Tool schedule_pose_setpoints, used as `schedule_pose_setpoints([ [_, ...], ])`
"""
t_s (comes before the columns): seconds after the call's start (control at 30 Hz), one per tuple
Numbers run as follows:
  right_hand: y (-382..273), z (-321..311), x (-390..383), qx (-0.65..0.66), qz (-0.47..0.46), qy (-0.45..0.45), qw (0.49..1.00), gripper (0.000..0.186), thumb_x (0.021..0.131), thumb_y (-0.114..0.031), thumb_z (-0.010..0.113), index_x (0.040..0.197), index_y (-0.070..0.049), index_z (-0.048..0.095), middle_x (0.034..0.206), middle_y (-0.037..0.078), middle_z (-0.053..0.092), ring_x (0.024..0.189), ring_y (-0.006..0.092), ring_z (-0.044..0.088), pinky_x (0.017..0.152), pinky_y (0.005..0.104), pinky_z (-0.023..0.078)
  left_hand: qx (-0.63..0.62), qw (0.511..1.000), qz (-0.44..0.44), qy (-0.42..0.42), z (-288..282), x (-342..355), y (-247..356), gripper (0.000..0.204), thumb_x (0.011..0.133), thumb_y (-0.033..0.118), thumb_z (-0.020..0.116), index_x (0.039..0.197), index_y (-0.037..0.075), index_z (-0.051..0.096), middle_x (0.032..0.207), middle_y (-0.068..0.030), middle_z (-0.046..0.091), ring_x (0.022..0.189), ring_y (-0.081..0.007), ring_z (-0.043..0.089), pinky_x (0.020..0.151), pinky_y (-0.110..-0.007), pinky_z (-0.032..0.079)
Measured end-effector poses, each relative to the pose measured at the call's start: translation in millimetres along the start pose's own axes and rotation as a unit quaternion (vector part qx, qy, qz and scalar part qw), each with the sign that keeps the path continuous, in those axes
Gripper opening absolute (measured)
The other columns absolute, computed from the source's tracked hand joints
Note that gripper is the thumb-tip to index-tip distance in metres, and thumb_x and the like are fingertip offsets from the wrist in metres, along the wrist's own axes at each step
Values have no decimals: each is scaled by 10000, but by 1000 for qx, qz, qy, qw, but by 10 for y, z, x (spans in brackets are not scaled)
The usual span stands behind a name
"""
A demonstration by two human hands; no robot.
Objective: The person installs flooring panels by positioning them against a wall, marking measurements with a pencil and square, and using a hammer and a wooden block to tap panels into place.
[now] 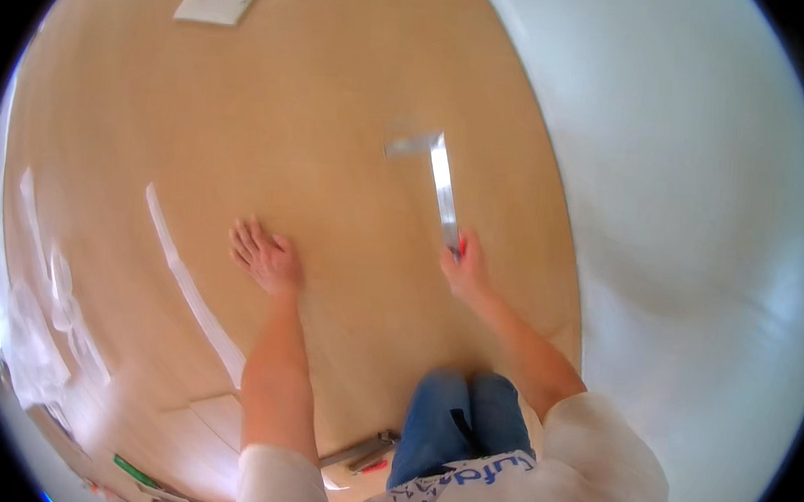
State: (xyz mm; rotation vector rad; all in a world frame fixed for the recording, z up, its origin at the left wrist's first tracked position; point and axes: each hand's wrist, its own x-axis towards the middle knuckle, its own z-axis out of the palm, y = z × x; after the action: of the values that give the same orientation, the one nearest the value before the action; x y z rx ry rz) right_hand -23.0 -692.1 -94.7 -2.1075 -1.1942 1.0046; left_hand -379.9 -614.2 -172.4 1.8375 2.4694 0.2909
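My left hand (270,258) lies on the tan wooden surface (349,212) with its fingers spread. Further right, my right hand (465,268) grips a silver L-shaped metal square (443,186), its long arm pointing away from me and its short arm turned leftward. Something small and red shows at that grip, too small to name. The short arm is blurred, so I cannot tell whether it touches the surface. A long pale strip (182,276) lies to the left of my left hand.
A white square piece (215,3) lies at the far side. Crumpled translucent material (67,306) runs along the left. A pale wall or surface (697,176) borders the right. My jeans-clad knees (430,416) are below, beside several tools (364,449). A green object (133,469) lies at lower left.
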Motion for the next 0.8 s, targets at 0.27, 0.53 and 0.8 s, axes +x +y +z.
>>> schedule_pose_setpoints([
  [0.27, 1802, -2926, -4115, -327, 136, 85, 932, 340, 987, -293, 573, 1270, -123, 652, 1045, 201, 727, 975, 404, 699, 829, 520, 552, 77, 965, 27, -249, 446, -33, -322, 824, 1004, 556, 501, 1642, 103, 239, 1718, -151, 204, 1587, -350, 162, 1274, -506, 156],
  [0.53, 3117, -3197, -8025, -261, 495, 315, 766, 338, 1056, -387, 461, 1113, -95, 622, 1053, 214, 703, 995, 446, 665, 828, 571, 513, -555, 702, -94, -436, -219, -1639, 456, 568, 1069, 379, 525, 1536, 69, 433, 1479, -149, 573, 1307, -315, 594, 1086, -466, 447],
  [0.8, 3949, -2121, -9539, -108, 627, 335, 694, 395, 1073, -379, 406, 1119, -55, 627, 1112, 278, 677, 1050, 473, 650, 899, 578, 514, -581, 490, 483, -435, -2792, -4555, 2913, 501, 1021, 136, 631, 1491, 23, 499, 1425, -107, 600, 1307, -236, 581, 1060, -345, 475],
])
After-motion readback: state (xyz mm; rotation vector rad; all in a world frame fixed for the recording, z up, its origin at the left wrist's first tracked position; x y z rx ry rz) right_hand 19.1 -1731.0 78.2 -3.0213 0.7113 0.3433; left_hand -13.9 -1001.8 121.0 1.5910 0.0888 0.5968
